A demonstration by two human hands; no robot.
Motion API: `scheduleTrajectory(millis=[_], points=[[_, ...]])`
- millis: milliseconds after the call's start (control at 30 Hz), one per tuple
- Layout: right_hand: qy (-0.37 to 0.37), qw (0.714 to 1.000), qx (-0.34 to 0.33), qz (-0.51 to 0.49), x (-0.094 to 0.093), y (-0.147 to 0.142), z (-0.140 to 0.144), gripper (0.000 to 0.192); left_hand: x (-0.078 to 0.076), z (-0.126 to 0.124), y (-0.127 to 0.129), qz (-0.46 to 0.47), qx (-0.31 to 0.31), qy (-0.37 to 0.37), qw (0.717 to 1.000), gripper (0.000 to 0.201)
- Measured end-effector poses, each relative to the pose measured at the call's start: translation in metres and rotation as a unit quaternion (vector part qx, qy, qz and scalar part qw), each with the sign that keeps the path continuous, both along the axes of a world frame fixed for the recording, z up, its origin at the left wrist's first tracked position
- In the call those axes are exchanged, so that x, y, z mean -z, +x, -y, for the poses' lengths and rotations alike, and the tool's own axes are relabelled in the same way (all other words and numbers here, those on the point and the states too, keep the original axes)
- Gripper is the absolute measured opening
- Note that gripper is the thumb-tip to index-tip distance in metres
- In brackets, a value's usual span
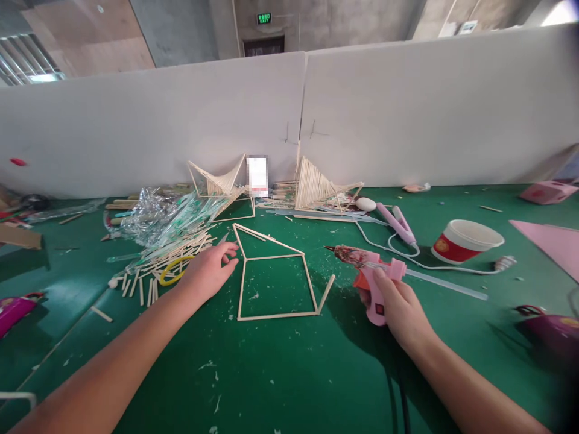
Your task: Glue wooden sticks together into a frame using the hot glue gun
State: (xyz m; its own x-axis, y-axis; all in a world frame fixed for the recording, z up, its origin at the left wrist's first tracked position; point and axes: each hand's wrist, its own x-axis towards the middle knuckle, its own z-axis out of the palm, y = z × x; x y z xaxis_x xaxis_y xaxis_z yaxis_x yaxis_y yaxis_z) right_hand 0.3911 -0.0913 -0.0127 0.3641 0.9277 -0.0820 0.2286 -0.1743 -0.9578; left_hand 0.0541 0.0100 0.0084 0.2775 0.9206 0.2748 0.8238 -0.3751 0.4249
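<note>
1. From where I stand, the left hand (210, 271) has its fingers bent and a little apart, with nothing visible in their grasp; whether a fingertip touches the frame, I cannot tell.
2. The right hand (400, 304) is wrapped round the handle of a pink glue gun (373, 274), its dark nozzle aimed toward the left hand. A small dark label (379, 309) sits on the handle, too small to read. A clear glue stick (447, 284) pokes out of the back.
3. Between the hands, on the green table (271, 386), lies the stick frame (278, 316): four sides, a pointed far end, and a short stick (326, 294) rising from its near corner toward the right hand.
4. Beside the left wrist lie a yellow ring (163, 278) and loose sticks (133, 284).
5. Beyond the right hand stands a paper cup (468, 241) with a red band and round gold emblem; I can't read any lettering there.
6. Past both hands, a white screen (257, 175) is blurred out.
7. High beyond them, a green sign (263, 18) reads "EXIT"; the characters above that word are too small to make out.
</note>
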Motion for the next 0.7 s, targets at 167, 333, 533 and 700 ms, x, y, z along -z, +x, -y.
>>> scheduleTrajectory(millis=[167, 333, 533, 700], points=[[0.000, 1.000, -0.002, -0.004, -0.001, 0.000, -0.002, 0.057, -0.010, 0.017, -0.014, -0.019, -0.029, 0.119, 0.992, 0.021], [0.001, 1.000, 0.000, 0.005, 0.000, 0.001, -0.003, 0.057, -0.030, 0.043, 0.000, 0.020, 0.083, 0.362, 0.928, 0.021], [0.010, 1.000, -0.001, 0.014, 0.001, 0.001, -0.003, 0.059, -0.063, 0.036, 0.062, -0.038, 0.217, 0.286, 0.932, 0.020], [0.014, 1.000, -0.003, 0.021, 0.000, 0.001, -0.002, 0.059, -0.066, -0.025, 0.139, -0.186, 0.210, 0.075, 0.957, 0.024]])
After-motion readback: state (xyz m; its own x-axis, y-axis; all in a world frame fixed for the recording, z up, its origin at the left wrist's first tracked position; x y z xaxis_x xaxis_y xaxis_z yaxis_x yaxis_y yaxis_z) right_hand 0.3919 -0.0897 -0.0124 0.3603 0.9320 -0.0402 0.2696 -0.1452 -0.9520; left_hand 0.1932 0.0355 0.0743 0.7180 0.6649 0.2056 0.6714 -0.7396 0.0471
